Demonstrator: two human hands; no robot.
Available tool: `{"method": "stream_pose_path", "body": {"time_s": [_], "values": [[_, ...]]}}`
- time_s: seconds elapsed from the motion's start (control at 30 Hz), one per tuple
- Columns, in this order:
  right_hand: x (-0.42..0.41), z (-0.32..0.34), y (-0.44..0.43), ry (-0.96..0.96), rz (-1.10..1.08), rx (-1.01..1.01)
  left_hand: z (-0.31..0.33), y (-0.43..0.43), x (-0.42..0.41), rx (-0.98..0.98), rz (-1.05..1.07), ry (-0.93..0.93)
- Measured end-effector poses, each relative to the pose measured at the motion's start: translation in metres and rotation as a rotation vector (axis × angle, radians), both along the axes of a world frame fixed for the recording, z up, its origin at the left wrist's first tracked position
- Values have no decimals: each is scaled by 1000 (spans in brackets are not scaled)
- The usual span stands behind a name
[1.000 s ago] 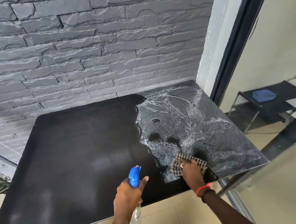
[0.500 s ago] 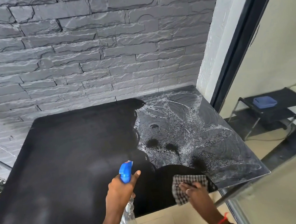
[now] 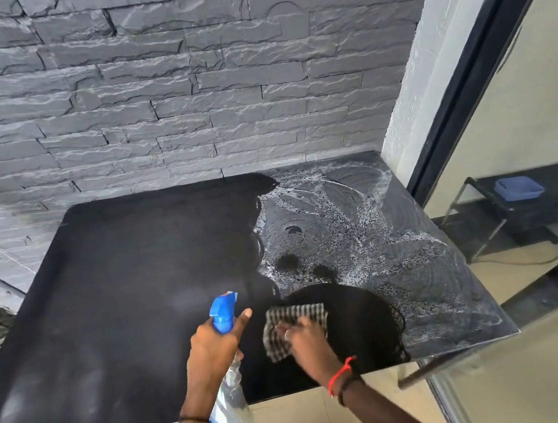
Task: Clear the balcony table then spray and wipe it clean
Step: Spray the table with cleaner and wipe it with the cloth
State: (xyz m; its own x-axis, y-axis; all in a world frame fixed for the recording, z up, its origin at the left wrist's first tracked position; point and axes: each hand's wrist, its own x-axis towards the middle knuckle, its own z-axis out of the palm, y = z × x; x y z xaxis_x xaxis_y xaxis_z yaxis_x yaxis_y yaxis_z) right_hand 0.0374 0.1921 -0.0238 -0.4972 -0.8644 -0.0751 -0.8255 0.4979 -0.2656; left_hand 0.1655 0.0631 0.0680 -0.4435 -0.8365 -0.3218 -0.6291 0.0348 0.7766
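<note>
One view, from the head, shows everything. The right hand (image 3: 306, 337) presses the checked cloth (image 3: 291, 313) flat on the bench (image 3: 124, 296), fingers spread over it rather than curled, though they are a little blurred. Over the last second the cloth has slid from the front right edge to the left and a bit further in. It has left a dark, wiped arc where white foam lay before. The left hand (image 3: 213, 349) has its grip clamped round the neck of the spray bottle (image 3: 224, 311), held over the front edge just beside the cloth, nozzle pointing out over the bench.

Nothing stands on the bench, so I judge the clearing done and the spraying done on this side. The wiping is only partly done: the foam (image 3: 359, 237) covers most of the right side up to the stone wall (image 3: 190, 100), while the left side looks dark and dry.

Past the black door frame (image 3: 482, 62), a blue tub (image 3: 518, 188) sits on a black rack (image 3: 546, 210), well apart from the work. Nothing blocks the cloth; the raised bottle is the closest thing to it.
</note>
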Motion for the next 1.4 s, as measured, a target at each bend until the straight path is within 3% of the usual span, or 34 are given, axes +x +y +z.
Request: {"method": "stream_pose_path", "body": {"time_s": [0.13,0.2,0.27,0.33,0.57,0.73,0.8,0.9,0.97,1.13,1.27,1.4], "values": [[24,-14,55,-85,112,41,2,-7,-4,-17,23,1],[11,-26,88,49,95,46,3,-11,-5,-16,39,4],[-14,-22,114,153,-2,25,4,-12,-7,-15,48,13],[-44,-7,118,107,-146,46,6,-13,-8,-27,50,19],[-113,3,18,43,-232,24,7,-14,-4,-51,47,6],[-62,8,-60,-78,-97,55,10,-27,1,-54,45,5],[-31,3,-57,37,30,12,10,-36,-1,-54,49,3],[-3,-2,-28,-14,148,60,10,-56,-6,-62,73,0],[0,-16,8,-54,140,63,11,-61,-8,-65,96,4],[-69,-18,60,185,17,109,9,-86,-27,-56,90,-7],[-129,8,13,118,-166,147,7,-102,-44,-66,67,-12],[-140,13,-74,-7,-212,24,4,-117,-59,-72,39,-27]]}}
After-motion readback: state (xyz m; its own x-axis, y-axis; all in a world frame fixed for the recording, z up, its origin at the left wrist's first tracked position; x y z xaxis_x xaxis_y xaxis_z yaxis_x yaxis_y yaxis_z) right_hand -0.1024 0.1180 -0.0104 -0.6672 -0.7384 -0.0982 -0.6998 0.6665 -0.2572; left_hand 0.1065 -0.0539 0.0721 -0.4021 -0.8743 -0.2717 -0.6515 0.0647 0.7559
